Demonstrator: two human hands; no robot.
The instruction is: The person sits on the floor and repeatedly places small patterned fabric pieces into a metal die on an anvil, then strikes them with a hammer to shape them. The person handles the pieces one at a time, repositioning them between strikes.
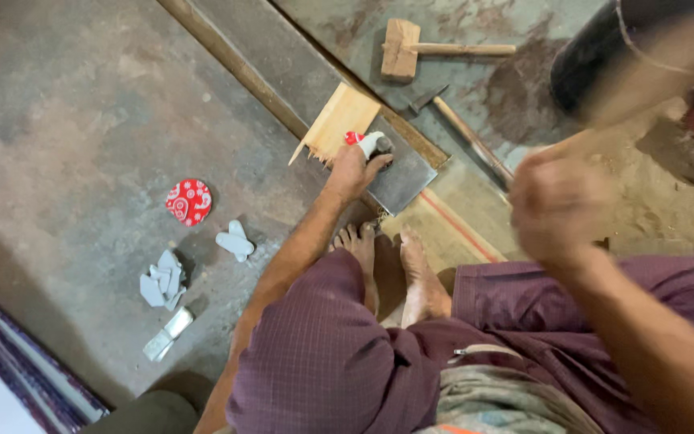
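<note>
Wooden mallet (402,50) behind hammer (455,128), round lid (189,201) left of thin board (339,124)

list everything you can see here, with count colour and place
wood board: 1, pale, splintered edge, on the floor under the left hand
small tool: 1, grey with a red tip, in the left hand
metal plate: 1, grey, beside the board
mallet: 1, wooden, top centre on the floor
hammer: 1, dark head, wood handle, right of the board
red disc: 1, red with white pattern, floor at left
grey pieces: a small pile plus two apart, floor lower left
dark cylinder: 1, black, top right
feet: 2, bare, centre
left hand: on the tool at the board
right hand: raised, blurred; grip unclear
</note>
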